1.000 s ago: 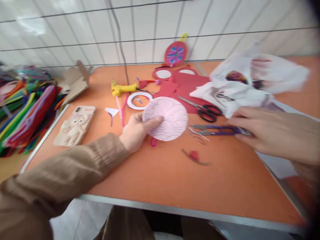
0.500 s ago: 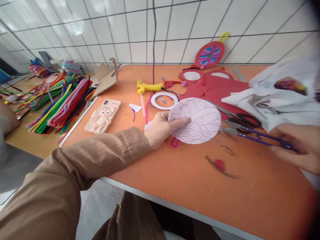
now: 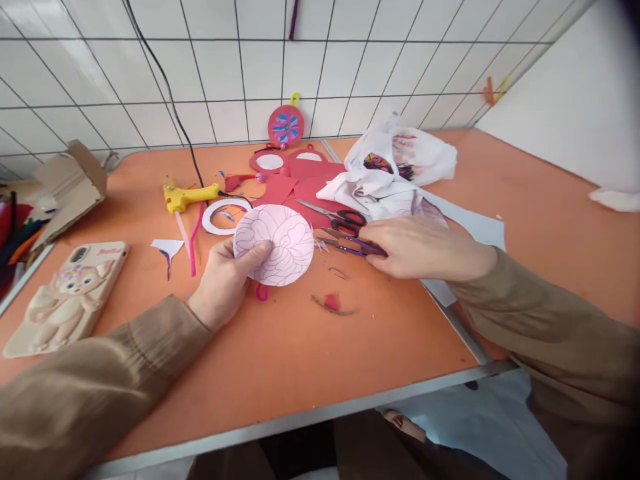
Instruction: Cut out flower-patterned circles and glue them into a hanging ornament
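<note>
My left hand pinches the left edge of a pale pink paper disc covered in drawn petal lines, thumb on top. A magenta loop shows just below the disc. On the right, my right hand is closed on purple thread snips, whose blades point left towards the disc. Black-handled scissors lie right behind the snips. A white paper ring is behind my left hand. Red and brown scraps lie on the table in front of the snips.
A yellow glue gun with its cord is at the back left. A phone in a figured case lies at left. Red paper, a round decorated ornament and a white plastic bag are at the back.
The view has swung to the right, so the phone and glue gun sit further left and my right forearm now shows. Both hands keep hold of the disc and the snips.
</note>
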A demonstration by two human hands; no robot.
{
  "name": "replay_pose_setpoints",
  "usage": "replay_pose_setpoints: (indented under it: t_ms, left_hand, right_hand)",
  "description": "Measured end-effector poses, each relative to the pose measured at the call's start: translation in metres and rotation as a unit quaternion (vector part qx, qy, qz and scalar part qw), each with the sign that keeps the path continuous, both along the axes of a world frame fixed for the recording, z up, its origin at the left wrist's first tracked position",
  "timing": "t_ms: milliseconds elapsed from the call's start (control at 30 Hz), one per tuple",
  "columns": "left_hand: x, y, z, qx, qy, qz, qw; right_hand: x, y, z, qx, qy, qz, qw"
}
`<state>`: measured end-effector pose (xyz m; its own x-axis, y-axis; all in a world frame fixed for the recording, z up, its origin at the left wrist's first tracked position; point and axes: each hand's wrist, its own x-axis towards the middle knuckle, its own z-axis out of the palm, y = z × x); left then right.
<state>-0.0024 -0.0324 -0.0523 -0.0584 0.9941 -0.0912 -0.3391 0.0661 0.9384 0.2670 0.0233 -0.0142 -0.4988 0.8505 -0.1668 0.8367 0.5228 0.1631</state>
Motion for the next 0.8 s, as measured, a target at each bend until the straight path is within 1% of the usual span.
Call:
replay_pose_setpoints:
  t_ms: [67,167,233,267,333,467,533,667,700,800]
  left_hand:
    - [0.0,0.0,0.001,-0.003,0.002,-0.002,1.0]
    - [0.0,-0.001,0.001,-0.007,0.018,-0.009,1.0]
    - [0.0,-0.001,0.001,-0.004,0.025,-0.009,1.0]
    - [0.0,-0.001,0.0,-0.002,0.028,-0.008,1.0]
    - [0.0,-0.001,0.0,-0.001,0.033,-0.009,0.999]
    - [0.0,-0.001,0.001,0.002,0.041,-0.003,0.999]
    - [0.0,-0.001,0.001,0.003,0.047,-0.003,0.999]
    - [0.0,-0.002,0.001,-0.008,0.054,-0.018,0.998]
    - [-0.001,-0.002,0.001,-0.008,0.053,-0.017,0.998]
    - [-0.002,-0.002,-0.001,-0.001,0.048,-0.01,0.999]
  right_hand:
    - [-0.001,0.002,0.002,-0.005,0.035,0.007,0.999]
    - [-0.003,0.007,0.003,-0.012,0.169,-0.019,0.985]
    - [-0.006,0.012,0.001,0.028,0.234,-0.048,0.971]
    - [-0.007,0.016,0.0,0.053,0.241,-0.058,0.967]
    - [-0.011,0.024,-0.005,0.08,0.212,-0.059,0.972]
    - [-0.018,0.042,-0.015,0.06,0.112,-0.037,0.991]
    - [-0.018,0.046,-0.016,0.053,0.097,-0.032,0.993]
    - [-0.016,0.036,-0.008,0.076,0.131,-0.045,0.988]
    - [-0.015,0.032,-0.006,0.069,0.141,-0.044,0.987]
    - [-0.011,0.021,-0.001,0.005,0.147,-0.018,0.989]
